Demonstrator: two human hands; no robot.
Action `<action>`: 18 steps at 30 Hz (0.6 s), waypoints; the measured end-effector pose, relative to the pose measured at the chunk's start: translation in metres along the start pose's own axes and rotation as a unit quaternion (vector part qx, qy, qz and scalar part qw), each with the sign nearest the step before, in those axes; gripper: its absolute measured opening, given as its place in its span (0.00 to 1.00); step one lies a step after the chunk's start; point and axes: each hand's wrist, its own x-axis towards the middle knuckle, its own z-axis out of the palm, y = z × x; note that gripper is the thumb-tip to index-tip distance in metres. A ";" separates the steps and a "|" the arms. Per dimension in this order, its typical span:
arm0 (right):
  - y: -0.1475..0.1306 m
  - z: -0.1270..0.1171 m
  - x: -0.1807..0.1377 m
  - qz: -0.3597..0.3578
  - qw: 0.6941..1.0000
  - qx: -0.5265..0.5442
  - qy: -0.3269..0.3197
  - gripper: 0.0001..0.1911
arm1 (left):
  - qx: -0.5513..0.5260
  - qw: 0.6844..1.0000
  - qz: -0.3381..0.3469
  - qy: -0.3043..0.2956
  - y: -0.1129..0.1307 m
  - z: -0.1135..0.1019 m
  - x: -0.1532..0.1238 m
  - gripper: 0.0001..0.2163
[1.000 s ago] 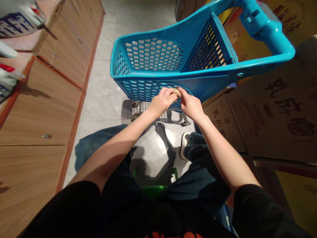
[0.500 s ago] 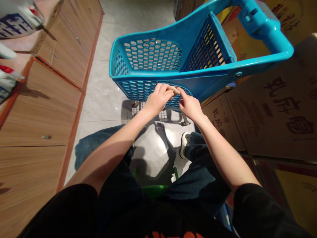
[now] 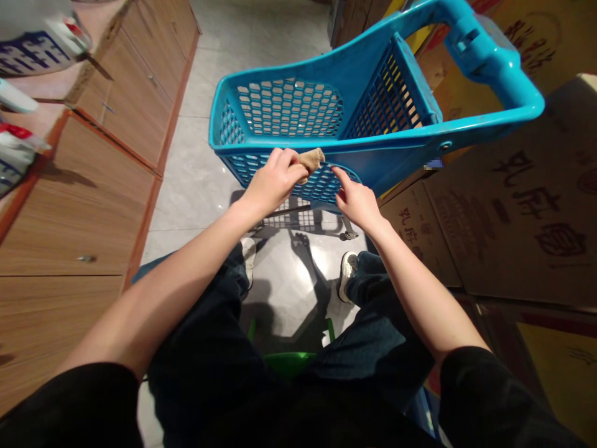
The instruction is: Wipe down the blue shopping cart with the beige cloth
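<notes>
A blue plastic shopping cart (image 3: 280, 144) with lattice sides stands before me, its basket showing bare lattice inside. Pinched in the fingers of my left hand (image 3: 271, 177) is a small beige cloth (image 3: 311, 160), in front of the cart's near side wall. The cloth's free end sticks out to the right. My right hand (image 3: 358, 202) is apart from the cloth, by the same lattice panel. Its index finger points up toward the panel and the thumb is separate, with nothing between them; whether the fingertip touches the cart I cannot tell.
Wooden cabinets (image 3: 107, 193) run along the left, with white bottles (image 3: 35, 46) on their top. Stacked cardboard boxes (image 3: 517, 218) border the right side. A green seat (image 3: 289, 362) shows between my legs, above the grey tiled floor (image 3: 298, 274).
My left hand has drawn away to the left with the cloth, opening a gap between the two hands. The right hand has stayed nearly in place by the cart.
</notes>
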 end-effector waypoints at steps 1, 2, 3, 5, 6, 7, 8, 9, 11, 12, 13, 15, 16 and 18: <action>0.000 0.000 0.001 0.001 1.000 0.004 0.002 0.39 | 0.007 1.000 0.011 -0.016 -0.005 0.000 0.001 0.16; 0.000 0.001 0.001 0.002 1.000 0.007 0.003 0.39 | 0.012 0.999 0.020 -0.034 -0.010 0.001 0.001 0.16; 0.000 0.001 0.002 0.004 1.000 0.009 0.003 0.39 | 0.016 0.998 0.029 -0.056 -0.014 0.004 0.001 0.17; -0.001 0.001 0.002 0.006 1.000 0.014 0.003 0.39 | 0.015 0.995 0.034 -0.094 -0.021 0.008 -0.002 0.17; -0.001 0.002 0.002 0.007 1.000 0.015 0.004 0.39 | 0.010 0.994 0.031 -0.105 -0.022 0.010 -0.004 0.16; -0.001 0.002 0.002 0.007 1.000 0.016 0.005 0.39 | 0.003 0.994 0.024 -0.107 -0.023 0.011 -0.006 0.16; -0.001 0.001 0.002 0.007 1.000 0.016 0.006 0.39 | -0.003 0.995 0.015 -0.101 -0.022 0.010 -0.008 0.16; -0.001 0.001 0.002 0.006 1.000 0.016 0.008 0.39 | -0.008 0.996 0.007 -0.089 -0.020 0.009 -0.010 0.16; -0.001 0.001 0.002 0.006 1.000 0.012 0.009 0.39 | -0.015 0.998 -0.008 -0.052 -0.016 0.005 -0.012 0.16; -0.001 0.001 0.001 0.007 1.000 0.010 0.008 0.39 | -0.017 0.999 -0.017 -0.031 -0.013 0.003 -0.012 0.15; -0.001 0.001 0.001 0.007 1.000 0.009 0.007 0.39 | -0.018 0.999 -0.026 -0.012 -0.011 0.001 -0.012 0.15; -0.001 0.001 0.001 0.007 1.000 0.013 0.008 0.39 | -0.011 0.999 -0.036 0.002 -0.010 -0.001 -0.012 0.15; -0.001 0.001 0.001 0.006 1.000 0.016 0.009 0.39 | -0.001 0.999 -0.035 -0.008 -0.011 0.000 -0.013 0.15; -0.001 0.000 0.001 0.005 1.000 0.021 0.008 0.39 | 0.029 0.998 -0.018 -0.061 -0.014 0.005 -0.017 0.15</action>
